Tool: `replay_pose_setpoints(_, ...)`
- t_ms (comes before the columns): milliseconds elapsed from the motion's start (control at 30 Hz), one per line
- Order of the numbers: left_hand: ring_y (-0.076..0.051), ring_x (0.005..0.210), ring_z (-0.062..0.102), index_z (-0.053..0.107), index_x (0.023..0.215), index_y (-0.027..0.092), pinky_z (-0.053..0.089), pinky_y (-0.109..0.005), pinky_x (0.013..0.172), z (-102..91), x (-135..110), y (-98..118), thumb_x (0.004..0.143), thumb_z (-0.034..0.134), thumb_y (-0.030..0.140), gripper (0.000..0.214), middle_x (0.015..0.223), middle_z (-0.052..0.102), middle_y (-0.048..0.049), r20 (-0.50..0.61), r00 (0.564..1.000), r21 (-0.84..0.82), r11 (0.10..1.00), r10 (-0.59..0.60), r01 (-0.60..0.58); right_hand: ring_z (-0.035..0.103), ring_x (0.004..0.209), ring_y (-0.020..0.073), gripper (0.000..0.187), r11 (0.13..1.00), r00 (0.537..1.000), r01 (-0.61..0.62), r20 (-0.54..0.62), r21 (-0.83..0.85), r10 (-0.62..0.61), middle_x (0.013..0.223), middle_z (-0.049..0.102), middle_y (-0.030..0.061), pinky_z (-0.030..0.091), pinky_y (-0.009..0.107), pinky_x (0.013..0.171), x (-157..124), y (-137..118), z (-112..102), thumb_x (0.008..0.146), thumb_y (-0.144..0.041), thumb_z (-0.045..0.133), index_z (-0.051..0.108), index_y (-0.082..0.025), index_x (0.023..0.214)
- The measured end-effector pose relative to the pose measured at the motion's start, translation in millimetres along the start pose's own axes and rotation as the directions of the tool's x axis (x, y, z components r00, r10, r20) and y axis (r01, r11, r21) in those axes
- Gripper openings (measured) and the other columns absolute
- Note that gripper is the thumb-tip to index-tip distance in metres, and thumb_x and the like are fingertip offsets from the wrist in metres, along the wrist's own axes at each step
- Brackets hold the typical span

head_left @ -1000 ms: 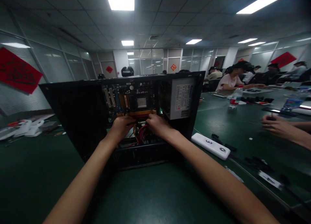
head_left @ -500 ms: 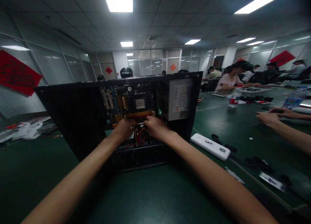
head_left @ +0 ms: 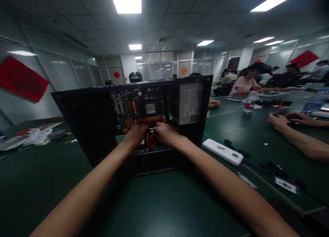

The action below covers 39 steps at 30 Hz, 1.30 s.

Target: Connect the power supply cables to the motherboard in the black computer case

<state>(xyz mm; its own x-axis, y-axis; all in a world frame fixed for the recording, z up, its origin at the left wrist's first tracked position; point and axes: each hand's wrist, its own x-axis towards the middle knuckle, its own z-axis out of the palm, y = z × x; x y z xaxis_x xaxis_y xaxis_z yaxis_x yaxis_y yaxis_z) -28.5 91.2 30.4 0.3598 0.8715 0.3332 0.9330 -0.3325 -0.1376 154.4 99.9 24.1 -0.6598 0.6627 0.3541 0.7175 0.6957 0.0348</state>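
An open black computer case (head_left: 77, 103) stands on the green table with its inside facing me. Its motherboard (head_left: 159, 99) shows a square metal processor (head_left: 150, 108) and, lower down, orange memory slots (head_left: 154, 119). My left hand (head_left: 137, 134) and my right hand (head_left: 168, 133) meet just under these slots, fingertips pinched close together. A small pale piece shows between them, but I cannot make out what it is. Red, yellow and black cables (head_left: 152, 141) bunch up beneath the fingers. At the case's upper right sits the grey power supply (head_left: 190, 105).
A white power strip (head_left: 222, 152) marked 3 lies right of the case, near black cables (head_left: 273, 170) and a white label (head_left: 285, 185). Another person's hands (head_left: 285, 120) are at the right. A bottle (head_left: 250, 101) stands further back. White parts (head_left: 38, 136) lie at far left.
The case's left side has shifted right in the view, and the case looks slightly turned. Both hands keep their pinch below the memory slots, moved slightly right in the picture.
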Motion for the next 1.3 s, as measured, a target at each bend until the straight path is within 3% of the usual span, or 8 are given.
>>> replay_pose_setpoints(300,-0.025,0.096,0.069,0.074,0.100,0.016,0.052,-0.033,0.086,-1.6,1,0,0.093,0.049,0.022,0.026,0.103,0.072,-0.0133,0.080,0.997,0.015,1.000,-0.024,0.023,0.056,0.107,0.0260,0.020,0.988,0.998,0.048,-0.043,-0.144,-0.055,0.111,0.059,0.0134,0.047,0.031,0.082,-2,0,0,0.094,-0.016,0.048,0.065,-0.012,0.104)
replay_pose_setpoints(433,-0.023,0.101,0.068,0.073,0.107,0.019,0.050,-0.032,0.091,-2.9,-2,0,0.094,0.049,0.024,0.028,0.105,0.073,-0.0129,0.086,0.995,-0.003,0.999,-0.046,0.046,0.060,0.099,0.0234,0.021,0.972,0.992,0.117,-0.012,-0.205,-0.122,0.111,0.058,0.0128,0.048,0.031,0.076,3,4,1,0.096,-0.015,0.044,0.062,-0.012,0.105)
replay_pose_setpoints(633,-0.024,0.104,0.068,0.073,0.111,0.021,0.049,-0.032,0.093,-3.8,-3,0,0.095,0.049,0.028,0.029,0.110,0.072,-0.0130,0.092,0.993,-0.035,0.997,-0.069,0.073,0.061,0.099,0.0228,0.021,0.943,0.971,0.231,0.003,-0.238,-0.237,0.111,0.057,0.0140,0.048,0.032,0.081,19,8,8,0.097,-0.012,0.042,0.058,-0.009,0.110)
replay_pose_setpoints(1300,-0.027,0.104,0.068,0.072,0.110,0.024,0.051,-0.034,0.086,-5.4,-6,-3,0.096,0.044,0.027,0.031,0.112,0.072,-0.0121,0.075,0.996,-0.075,0.995,-0.052,0.058,0.060,0.098,0.0216,0.015,0.942,0.964,0.236,-0.061,-0.238,-0.257,0.108,0.059,0.0127,0.047,0.031,0.082,20,13,21,0.094,-0.012,0.047,0.059,-0.009,0.103)
